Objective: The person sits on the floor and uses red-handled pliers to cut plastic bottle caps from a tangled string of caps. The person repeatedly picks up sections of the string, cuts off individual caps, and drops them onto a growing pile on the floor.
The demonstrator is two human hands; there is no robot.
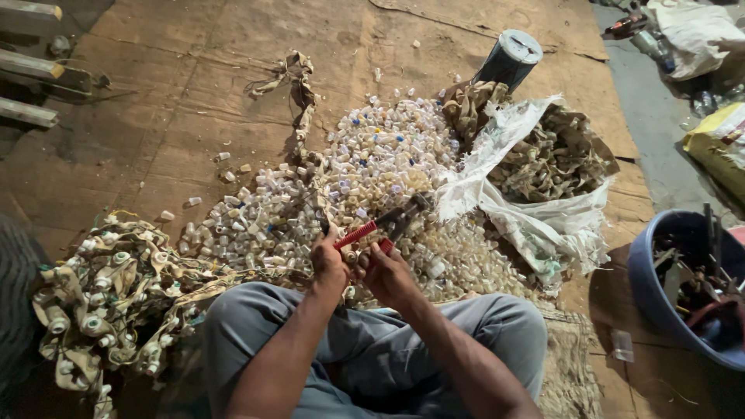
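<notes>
I sit on the floor with grey trousers, both forearms reaching forward. My left hand [329, 262] and my right hand [386, 273] close around the red handles of a pair of cutting pliers [388, 223], whose dark jaws point up and to the right. Just beyond the pliers spreads a big heap of small clear and white plastic caps [365, 167]. At my left lies a tangle of beige strips with round white fittings still attached [109, 291]. Whether a piece sits in the jaws cannot be seen.
A white sack [535, 217] holds beige scrap strips at the right. A dark cylindrical can [510, 58] stands behind it. A blue tub [660, 287] of metal tools sits at far right. Brown cardboard [178, 116] covers the floor.
</notes>
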